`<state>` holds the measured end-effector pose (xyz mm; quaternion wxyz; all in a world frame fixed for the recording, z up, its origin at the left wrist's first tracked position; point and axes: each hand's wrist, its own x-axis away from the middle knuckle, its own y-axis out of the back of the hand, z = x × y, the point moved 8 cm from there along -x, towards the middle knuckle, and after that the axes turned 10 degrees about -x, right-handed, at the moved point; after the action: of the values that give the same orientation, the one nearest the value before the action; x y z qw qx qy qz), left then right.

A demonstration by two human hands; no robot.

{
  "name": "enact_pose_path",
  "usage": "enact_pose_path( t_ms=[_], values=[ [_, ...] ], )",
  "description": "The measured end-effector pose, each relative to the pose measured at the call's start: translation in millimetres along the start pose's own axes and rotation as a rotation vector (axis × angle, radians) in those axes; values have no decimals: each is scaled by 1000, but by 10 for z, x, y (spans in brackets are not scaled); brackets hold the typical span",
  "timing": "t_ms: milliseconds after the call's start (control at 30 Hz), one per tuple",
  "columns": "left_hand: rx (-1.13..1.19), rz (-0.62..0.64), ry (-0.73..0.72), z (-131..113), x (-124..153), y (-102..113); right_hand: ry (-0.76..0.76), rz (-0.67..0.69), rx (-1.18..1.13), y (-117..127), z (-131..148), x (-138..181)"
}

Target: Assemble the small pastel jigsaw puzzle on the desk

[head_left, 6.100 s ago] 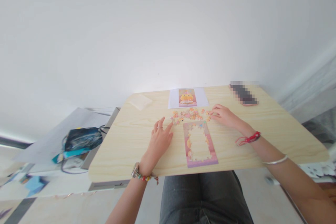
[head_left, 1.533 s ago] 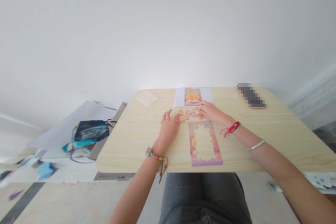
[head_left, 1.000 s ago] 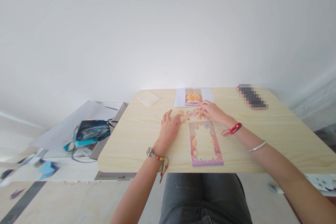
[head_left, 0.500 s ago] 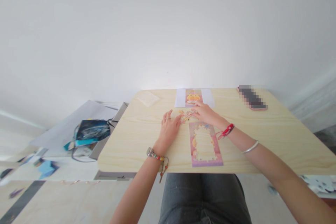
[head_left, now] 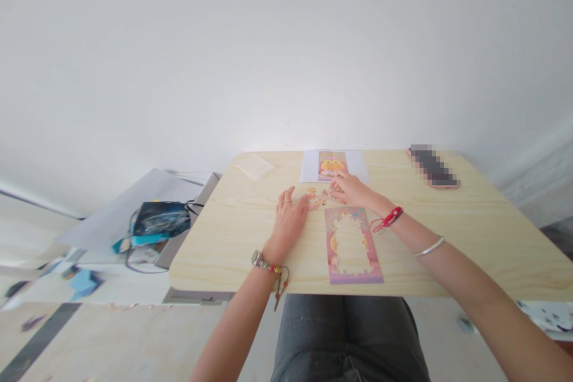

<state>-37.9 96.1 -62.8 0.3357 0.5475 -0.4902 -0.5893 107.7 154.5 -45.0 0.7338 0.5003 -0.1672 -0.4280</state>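
Note:
A small heap of jigsaw puzzle pieces (head_left: 319,198) lies on the wooden table between my hands. My left hand (head_left: 290,213) rests at the heap's left side, fingers spread, thumb near the pieces. On the right side, my right hand (head_left: 351,190) reaches over with its fingertips at the pieces; whether it pinches one is hidden. Nearer to me lies a pink and purple puzzle frame (head_left: 332,245), its border joined and its middle showing bare table. Behind the heap, a printed picture of a yellow character (head_left: 332,165) sits on a white sheet (head_left: 357,167).
A phone (head_left: 433,168) lies at the table's back right. A clear plastic bag (head_left: 254,166) is at the back left of the table (head_left: 233,233). Left of the table, lower down, are a dark pouch (head_left: 162,218) and a cable. The wall stands directly behind.
My right hand has shifted slightly, its fingers lowering among the pieces. My left hand stays in place. The whole view has drifted a little.

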Motion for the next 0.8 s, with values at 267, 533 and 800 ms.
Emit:
enact_pose_path(
  t_ms=[267, 533, 800],
  values=[
    [-20, -3, 26, 21, 0, 15, -165, -48, 113, 284, -469, 311],
    [-35, -20, 5, 25, 4, 18, -198, -26, 21, 280, -643, 461],
    [-35, -27, 7, 59, -3, -17, -240, -144, 33, 420, -793, 450]
  ],
)
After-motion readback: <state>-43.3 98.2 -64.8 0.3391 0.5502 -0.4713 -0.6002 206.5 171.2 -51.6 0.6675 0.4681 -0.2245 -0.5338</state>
